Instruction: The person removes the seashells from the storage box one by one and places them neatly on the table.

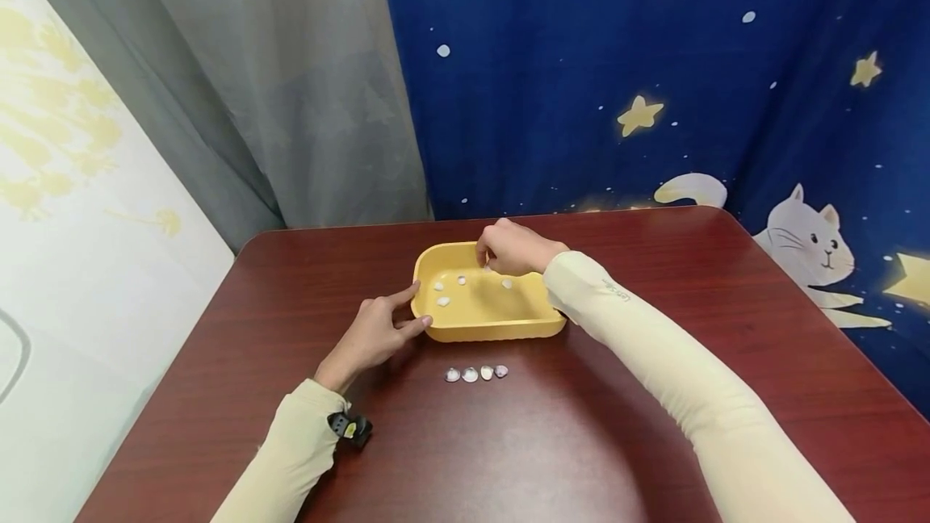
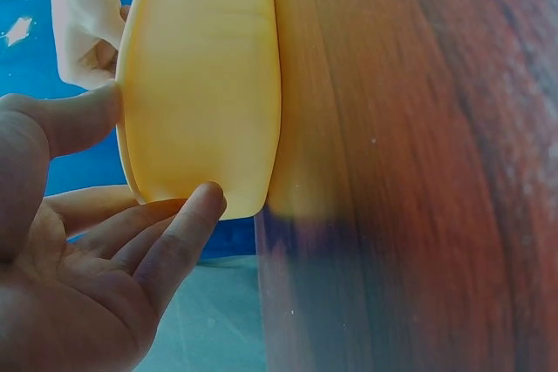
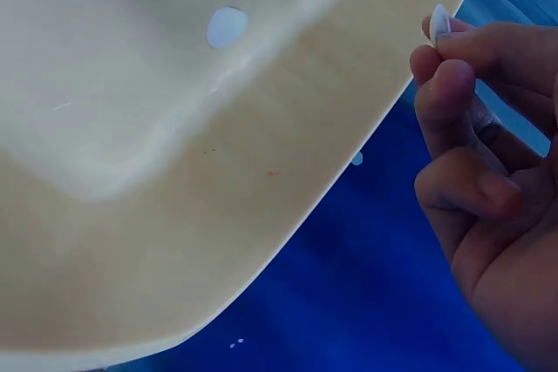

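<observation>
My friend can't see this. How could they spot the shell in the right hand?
Start at the dark red table and find the yellow tray on it. At the tray's far side, the right hand pinches a small white shell. It's the only shell held up; the others lie inside the tray or in the row of four on the table.

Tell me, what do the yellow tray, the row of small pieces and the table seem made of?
Yellow tray: probably plastic, smooth and satin, judging by its even colour and rounded corners. Row of small pieces: perhaps seashell, pale, given their rounded outlines; too small to be sure. Table: polished wood or laminate; grain and soft glare show.
</observation>
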The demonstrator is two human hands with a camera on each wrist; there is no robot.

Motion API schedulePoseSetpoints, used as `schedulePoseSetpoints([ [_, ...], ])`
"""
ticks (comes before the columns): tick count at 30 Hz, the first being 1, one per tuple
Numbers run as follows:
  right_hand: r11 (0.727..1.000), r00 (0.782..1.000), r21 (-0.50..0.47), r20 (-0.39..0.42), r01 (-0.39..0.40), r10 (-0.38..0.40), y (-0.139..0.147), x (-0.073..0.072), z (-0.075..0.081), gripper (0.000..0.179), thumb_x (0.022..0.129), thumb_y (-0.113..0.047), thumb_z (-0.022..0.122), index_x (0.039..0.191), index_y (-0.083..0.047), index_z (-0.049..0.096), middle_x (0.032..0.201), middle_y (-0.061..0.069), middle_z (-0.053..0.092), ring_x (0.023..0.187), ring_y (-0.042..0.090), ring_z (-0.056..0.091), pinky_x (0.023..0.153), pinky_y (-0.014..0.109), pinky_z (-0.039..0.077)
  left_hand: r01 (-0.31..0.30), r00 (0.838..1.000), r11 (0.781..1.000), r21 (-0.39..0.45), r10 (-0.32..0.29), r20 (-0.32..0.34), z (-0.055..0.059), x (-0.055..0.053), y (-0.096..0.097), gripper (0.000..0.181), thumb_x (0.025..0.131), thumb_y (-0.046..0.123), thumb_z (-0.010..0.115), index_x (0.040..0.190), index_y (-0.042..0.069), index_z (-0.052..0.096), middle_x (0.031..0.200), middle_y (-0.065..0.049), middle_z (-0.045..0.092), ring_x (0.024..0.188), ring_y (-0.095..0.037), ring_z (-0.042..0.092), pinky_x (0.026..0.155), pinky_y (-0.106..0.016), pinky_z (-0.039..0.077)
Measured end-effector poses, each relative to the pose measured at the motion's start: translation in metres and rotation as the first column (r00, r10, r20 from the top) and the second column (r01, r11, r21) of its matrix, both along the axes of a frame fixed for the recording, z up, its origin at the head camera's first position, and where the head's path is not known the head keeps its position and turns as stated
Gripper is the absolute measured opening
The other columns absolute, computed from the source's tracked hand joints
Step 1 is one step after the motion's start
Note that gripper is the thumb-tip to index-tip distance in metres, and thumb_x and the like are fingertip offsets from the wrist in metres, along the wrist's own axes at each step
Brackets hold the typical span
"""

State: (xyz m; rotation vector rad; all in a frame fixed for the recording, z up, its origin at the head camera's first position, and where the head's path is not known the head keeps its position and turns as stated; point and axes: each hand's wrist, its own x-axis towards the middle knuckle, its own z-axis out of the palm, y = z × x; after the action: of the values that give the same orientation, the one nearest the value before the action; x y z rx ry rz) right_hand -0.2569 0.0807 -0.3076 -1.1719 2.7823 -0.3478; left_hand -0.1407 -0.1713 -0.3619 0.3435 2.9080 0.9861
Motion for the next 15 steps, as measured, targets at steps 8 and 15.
schedulePoseSetpoints([
  [8, 0.997, 0.999, -0.069, -0.036, -0.036, 0.034, 0.011, 0.013, 0.006, 0.014, 0.089, -0.007, 0.068, 0.085, -0.016, 0.078, 0.078, -0.002, 0.072, 0.068, 0.011, 0.058, 0.067, 0.026, 0.05, 0.01, 1.0, 1.0, 0.003, -0.01, -0.022, -0.001, 0.0, -0.001, 0.069, 0.093, 0.039, 0.071, 0.151, 0.009, 0.046, 0.126, -0.02, 0.068, 0.059, -0.015, 0.041, 0.072, -0.028, 0.046],
  [15, 0.993, 0.995, -0.089, -0.071, -0.075, 0.069, 0.018, 0.031, 0.012, 0.011, 0.091, -0.011, 0.07, 0.088, -0.016, 0.08, 0.081, -0.004, 0.075, 0.073, 0.009, 0.063, 0.071, 0.027, 0.054, 0.005, 1.0, 1.0, 0.009, -0.005, -0.016, 0.0, -0.001, -0.002, 0.069, 0.093, 0.038, 0.071, 0.151, 0.009, 0.046, 0.112, -0.019, 0.071, 0.058, -0.015, 0.039, 0.071, -0.029, 0.046],
])
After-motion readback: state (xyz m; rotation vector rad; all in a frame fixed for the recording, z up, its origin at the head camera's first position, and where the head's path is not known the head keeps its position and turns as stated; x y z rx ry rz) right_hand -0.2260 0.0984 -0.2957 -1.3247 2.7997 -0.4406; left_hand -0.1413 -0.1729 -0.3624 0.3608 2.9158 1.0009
